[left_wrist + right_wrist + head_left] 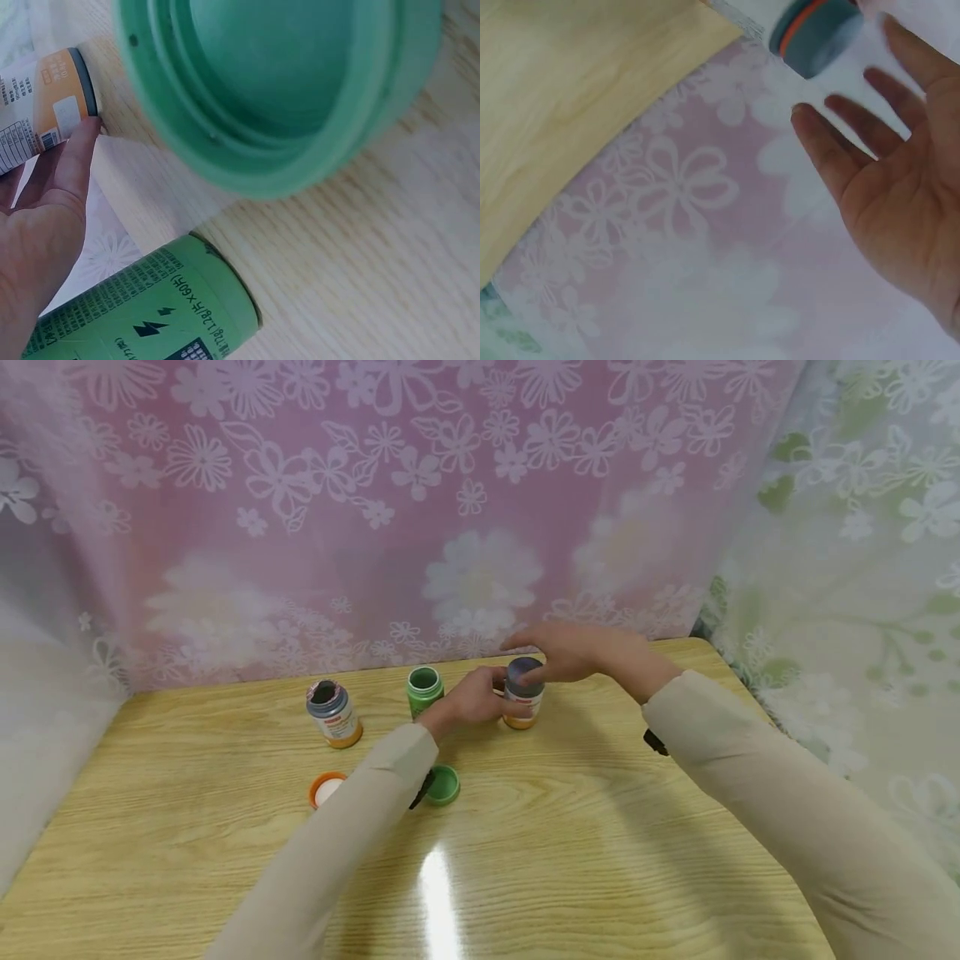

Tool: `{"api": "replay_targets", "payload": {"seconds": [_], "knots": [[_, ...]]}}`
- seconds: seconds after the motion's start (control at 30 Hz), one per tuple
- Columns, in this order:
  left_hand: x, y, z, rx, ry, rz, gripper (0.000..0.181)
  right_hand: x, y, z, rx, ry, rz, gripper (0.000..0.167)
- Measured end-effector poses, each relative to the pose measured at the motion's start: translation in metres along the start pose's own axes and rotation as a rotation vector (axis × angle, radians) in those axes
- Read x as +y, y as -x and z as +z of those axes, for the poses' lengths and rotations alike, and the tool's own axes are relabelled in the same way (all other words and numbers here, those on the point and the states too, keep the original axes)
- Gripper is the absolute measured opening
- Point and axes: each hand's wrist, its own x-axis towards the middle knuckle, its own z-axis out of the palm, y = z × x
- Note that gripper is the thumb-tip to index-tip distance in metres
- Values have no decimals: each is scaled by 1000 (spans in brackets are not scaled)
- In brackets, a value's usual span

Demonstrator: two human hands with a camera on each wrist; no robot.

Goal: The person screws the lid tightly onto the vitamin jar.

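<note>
At the table's back stands an upright bottle (pixel 522 695) with a dark grey cap, a white label and an orange base. My left hand (pixel 476 696) grips its lower body from the left; the left wrist view shows those fingers (pixel 75 161) round the label. My right hand (pixel 573 652) is over the cap (pixel 819 37) with its fingers spread; in the right wrist view a gap shows between fingertips and cap. Beside my left wrist is an uncapped green bottle (pixel 424 685), and a green lid (pixel 444 786) lies inside up in front of it.
An uncapped grey bottle (pixel 335 716) with an orange base stands at the left. Nearer the front lies an orange-rimmed lid (pixel 326 787), partly behind my left sleeve. A flowered curtain (pixel 480 510) hangs behind the wooden table (pixel 585 827).
</note>
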Motion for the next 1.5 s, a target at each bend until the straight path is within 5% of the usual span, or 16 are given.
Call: {"api": "replay_targets", "payload": {"seconds": [0.3, 0.73, 1.23, 1.5], "knots": [[-2, 0, 4, 12, -16, 8, 44, -1, 2, 2, -47, -3, -128, 42], [-5, -2, 4, 43, -52, 23, 48, -9, -6, 4, -11, 27, -10, 44], [-5, 1, 5, 58, -60, 23, 48, -10, -9, 6, 1, 12, 29, 46], [-5, 1, 8, 66, -74, 37, 46, -13, -8, 12, 78, 45, 117, 41]]}}
